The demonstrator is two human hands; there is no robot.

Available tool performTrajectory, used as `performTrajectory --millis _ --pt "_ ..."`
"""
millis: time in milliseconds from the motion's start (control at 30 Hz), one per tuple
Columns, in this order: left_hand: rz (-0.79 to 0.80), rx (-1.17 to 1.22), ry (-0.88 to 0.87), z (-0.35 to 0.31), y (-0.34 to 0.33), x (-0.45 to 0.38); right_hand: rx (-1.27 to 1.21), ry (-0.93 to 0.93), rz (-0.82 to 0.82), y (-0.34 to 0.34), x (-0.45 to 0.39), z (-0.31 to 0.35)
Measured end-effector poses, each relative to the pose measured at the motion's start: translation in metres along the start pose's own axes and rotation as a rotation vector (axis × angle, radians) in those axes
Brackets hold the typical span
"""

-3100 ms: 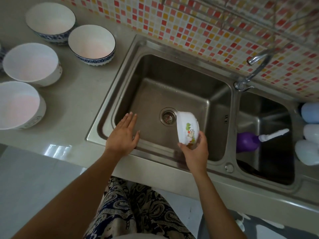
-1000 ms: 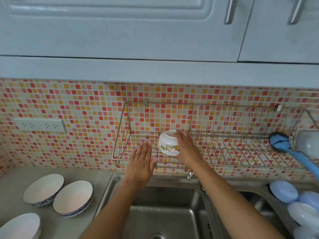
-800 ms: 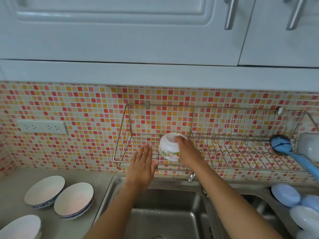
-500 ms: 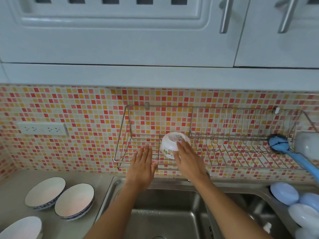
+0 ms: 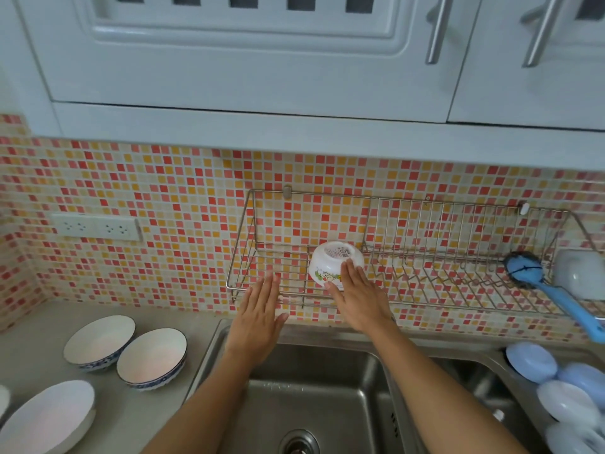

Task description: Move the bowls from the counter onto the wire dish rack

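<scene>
A small white bowl [image 5: 333, 262] with a cartoon print sits upside down on the wire dish rack [image 5: 425, 290] fixed to the tiled wall. My right hand [image 5: 358, 298] lies flat in front of it, straight fingertips at its side. My left hand [image 5: 260, 314] hovers flat below the rack's left end and holds nothing. On the counter at lower left stand two blue-rimmed bowls [image 5: 100, 340] [image 5: 152, 357] and a plain white bowl [image 5: 49, 417].
The steel sink [image 5: 314, 404] lies under my arms. A blue dish brush [image 5: 550, 290] and a pale cup [image 5: 579, 273] occupy the rack's right end. Blue and white lids [image 5: 556, 385] pile at lower right. Cabinets hang overhead; a socket strip [image 5: 96, 227] is on the wall.
My right hand carried the small bowl up from the sink, set it upside down on the rack, then opened and let go of it. The left hand stayed flat nearby.
</scene>
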State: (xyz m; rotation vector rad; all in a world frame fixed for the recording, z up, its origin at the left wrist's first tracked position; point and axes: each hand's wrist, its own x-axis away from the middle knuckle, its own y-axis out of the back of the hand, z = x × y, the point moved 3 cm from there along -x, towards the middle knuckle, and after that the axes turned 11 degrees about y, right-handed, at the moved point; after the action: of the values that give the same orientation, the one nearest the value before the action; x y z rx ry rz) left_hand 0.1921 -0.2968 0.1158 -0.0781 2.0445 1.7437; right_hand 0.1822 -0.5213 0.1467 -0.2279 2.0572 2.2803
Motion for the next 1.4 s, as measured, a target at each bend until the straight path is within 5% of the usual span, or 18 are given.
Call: performTrajectory --millis 433,700,1067,1400 --pt "0.079 -0.010 0.189 0.102 0.028 0.085 0.007 0.169 -0.218 -0.035 0.035 0.112" --pt "0.157 0.056 0.588 0.267 0.036 0.184 -0.400 0.390 0.103 -0.131 0.058 0.306" --pt "0.322 0.297 1.041 0.406 -0.008 0.315 -0.964 -0.028 0.682 -0.235 0.090 0.472" --pt "0.265 0.586 1.053 0.409 -0.015 0.317 -1.304 -0.440 0.654 -0.256 0.108 0.491"
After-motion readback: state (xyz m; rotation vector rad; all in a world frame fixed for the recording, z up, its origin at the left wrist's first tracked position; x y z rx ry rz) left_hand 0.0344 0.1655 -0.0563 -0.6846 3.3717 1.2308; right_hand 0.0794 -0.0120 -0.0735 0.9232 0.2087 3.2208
